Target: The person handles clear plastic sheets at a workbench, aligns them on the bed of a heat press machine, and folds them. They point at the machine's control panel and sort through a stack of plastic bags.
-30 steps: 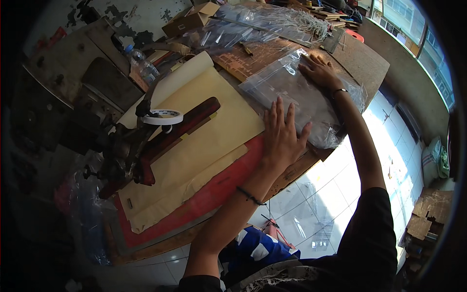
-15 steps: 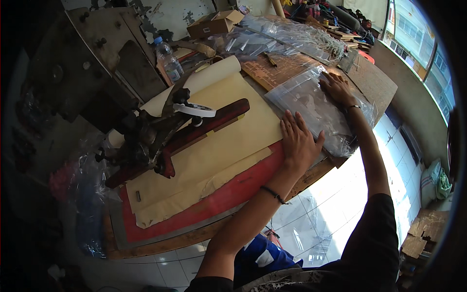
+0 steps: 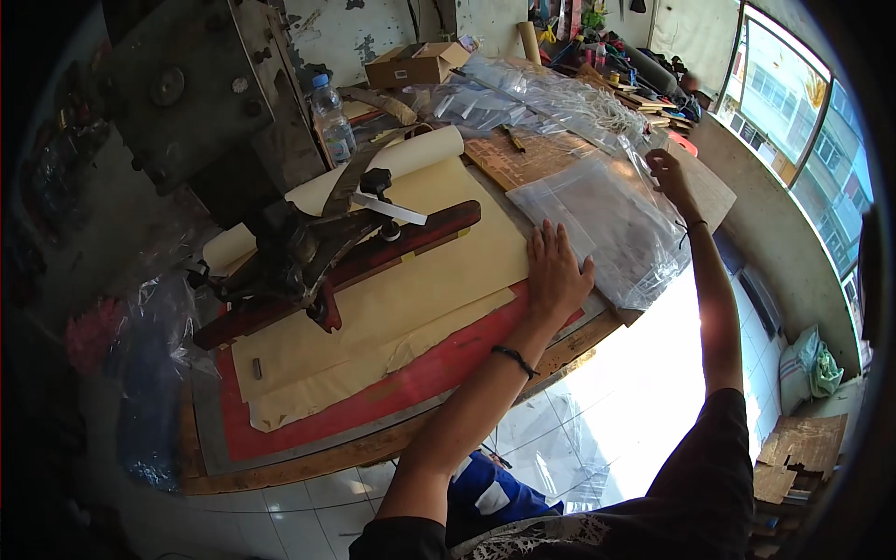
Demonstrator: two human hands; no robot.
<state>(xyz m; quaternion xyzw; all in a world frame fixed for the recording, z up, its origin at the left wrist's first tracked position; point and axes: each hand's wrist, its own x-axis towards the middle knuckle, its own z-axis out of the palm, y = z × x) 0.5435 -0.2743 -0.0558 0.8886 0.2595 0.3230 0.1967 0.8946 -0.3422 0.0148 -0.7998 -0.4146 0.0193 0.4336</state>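
Laid palm-down with the left hand (image 3: 557, 280), open and with fingers straight, at the seam between the cream paper sheet (image 3: 425, 275) and the clear plastic sheeting (image 3: 593, 210); impossible to tell how firmly pressed. Raised and curled with the right hand (image 3: 674, 179) at the far right corner of that sheeting, fingertips drawn together; probably pinching a film edge, but too fine to be sure. A second ago, spread flat on the sheeting with that same right hand; now up off the surface, with a glossy strip of film slanting up just beside the fingers. Likely shifted, then, from pressing down to handling a single edge, with steadying left to the left hand alone. Spread on the right part of the table, with bright creases toward the near right corner. To the left, under the paper, laid out as a red mat (image 3: 364, 401); above, crossed by a dark red clamp bar (image 3: 439, 229) with a white tape roll (image 3: 392, 209) hung next to it. Farther back, scattered with a box cutter (image 3: 514, 139), a blue-capped water bottle (image 3: 333, 121), a cardboard box (image 3: 411, 67) and a heap of loose plastic (image 3: 551, 89).
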